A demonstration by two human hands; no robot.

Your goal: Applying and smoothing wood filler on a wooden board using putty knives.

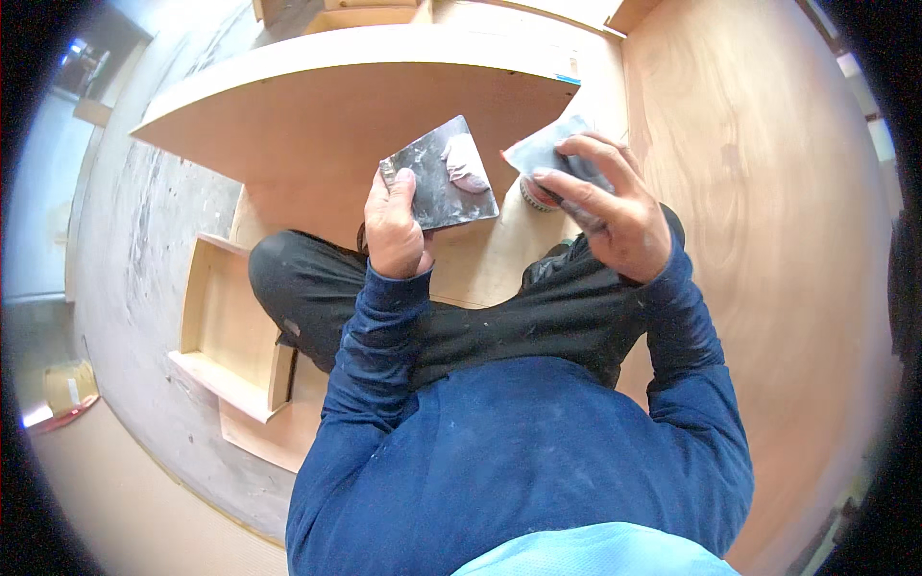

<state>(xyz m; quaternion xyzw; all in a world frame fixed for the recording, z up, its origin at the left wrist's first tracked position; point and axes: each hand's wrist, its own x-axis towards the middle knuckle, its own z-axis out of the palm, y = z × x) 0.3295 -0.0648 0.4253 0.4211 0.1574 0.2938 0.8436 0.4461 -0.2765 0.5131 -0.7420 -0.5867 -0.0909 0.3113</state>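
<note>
The left hand (396, 223) was closed on the lower edge of a dark flat plate (440, 173), held level so the pale putty lump (466, 163) stayed put. Right of the plate, a grey scraper blade (545, 149) was gripped in the right hand (615, 206), angled toward it. Beyond the plate lay a plywood panel (336, 106)

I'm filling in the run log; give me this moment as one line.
left hand: holds dark plate bearing putty dab | right hand: grips scraper blade | beneath: small tin | around: plywood panels
</note>
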